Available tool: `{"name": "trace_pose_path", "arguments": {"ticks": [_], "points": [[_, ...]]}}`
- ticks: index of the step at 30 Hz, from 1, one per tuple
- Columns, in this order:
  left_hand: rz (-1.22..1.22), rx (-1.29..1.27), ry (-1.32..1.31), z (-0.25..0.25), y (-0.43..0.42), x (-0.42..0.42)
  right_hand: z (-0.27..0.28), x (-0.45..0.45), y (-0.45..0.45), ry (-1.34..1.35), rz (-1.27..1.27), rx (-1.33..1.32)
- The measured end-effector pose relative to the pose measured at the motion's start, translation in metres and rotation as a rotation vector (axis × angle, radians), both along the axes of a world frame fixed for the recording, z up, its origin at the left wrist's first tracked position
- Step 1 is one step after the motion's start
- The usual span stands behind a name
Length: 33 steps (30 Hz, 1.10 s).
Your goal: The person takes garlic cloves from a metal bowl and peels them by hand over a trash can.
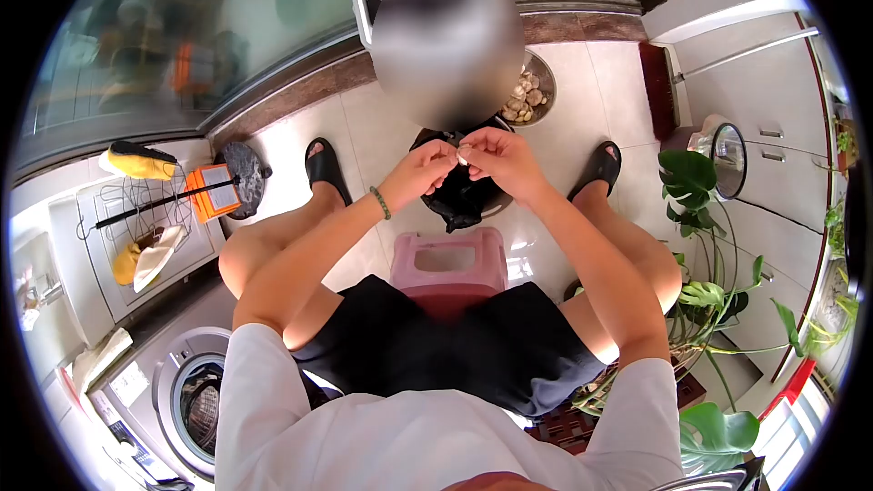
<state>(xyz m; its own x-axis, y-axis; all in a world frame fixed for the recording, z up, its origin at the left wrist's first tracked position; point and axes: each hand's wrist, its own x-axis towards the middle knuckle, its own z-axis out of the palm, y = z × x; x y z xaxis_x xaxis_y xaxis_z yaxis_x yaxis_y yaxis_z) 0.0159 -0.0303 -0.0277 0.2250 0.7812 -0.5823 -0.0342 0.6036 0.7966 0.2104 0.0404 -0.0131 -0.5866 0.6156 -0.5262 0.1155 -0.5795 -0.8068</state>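
Note:
My left hand (418,171), with a green bead bracelet at the wrist, and my right hand (506,162) meet in front of me. Their fingertips pinch a small pale garlic clove (463,155) between them, partly covered by the fingers. Directly below hangs a black plastic bag (455,205), lining a round container whose rim shows at the right. Beyond my right hand, a metal bowl (548,82) holds several garlic bulbs (525,98); part of it is hidden behind a blurred round patch.
A pink plastic stool (448,250) stands between my knees. At the left are a washing machine (193,391), a wire rack and an orange box (215,192). Leafy potted plants (705,291) and white cabinets (764,127) line the right side. A glass door (182,36) is at the upper left.

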Motion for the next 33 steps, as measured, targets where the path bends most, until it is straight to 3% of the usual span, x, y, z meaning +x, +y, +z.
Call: {"name": "trace_pose_path", "arguments": {"ticks": [5, 7, 11, 16, 18, 19, 22, 25, 27, 33], "points": [[0.011, 0.077, -0.075, -0.005, 0.003, -0.007, -0.003, -0.005, -0.002, 0.028, -0.06, 0.016], [-0.049, 0.306, 0.07, -0.003, 0.004, -0.007, -0.006, -0.006, -0.002, 0.013, -0.04, 0.024], [-0.111, 0.199, 0.119, 0.012, 0.009, -0.014, -0.004, -0.005, -0.001, 0.017, 0.03, 0.075], [-0.132, 0.317, 0.181, 0.006, 0.004, -0.009, -0.009, 0.0, -0.005, -0.003, 0.063, 0.118], [-0.168, 0.332, 0.267, 0.01, 0.003, -0.008, -0.007, 0.001, -0.008, -0.168, 0.189, 0.418], [-0.208, 0.343, 0.351, 0.015, 0.002, -0.007, -0.004, 0.001, -0.01, -0.164, 0.191, 0.428], [-0.173, 0.387, 0.326, 0.01, 0.003, -0.007, 0.0, -0.003, -0.011, -0.234, 0.212, 0.637], [-0.108, 0.409, 0.254, 0.004, 0.004, -0.002, 0.001, -0.005, -0.008, -0.263, 0.21, 0.667], [-0.039, 0.408, 0.19, 0.002, 0.006, -0.003, -0.009, -0.006, -0.007, -0.242, 0.195, 0.537], [-0.312, 0.411, 0.488, 0.01, 0.012, -0.009, -0.016, -0.006, -0.005, -0.136, 0.067, 0.104]]}}
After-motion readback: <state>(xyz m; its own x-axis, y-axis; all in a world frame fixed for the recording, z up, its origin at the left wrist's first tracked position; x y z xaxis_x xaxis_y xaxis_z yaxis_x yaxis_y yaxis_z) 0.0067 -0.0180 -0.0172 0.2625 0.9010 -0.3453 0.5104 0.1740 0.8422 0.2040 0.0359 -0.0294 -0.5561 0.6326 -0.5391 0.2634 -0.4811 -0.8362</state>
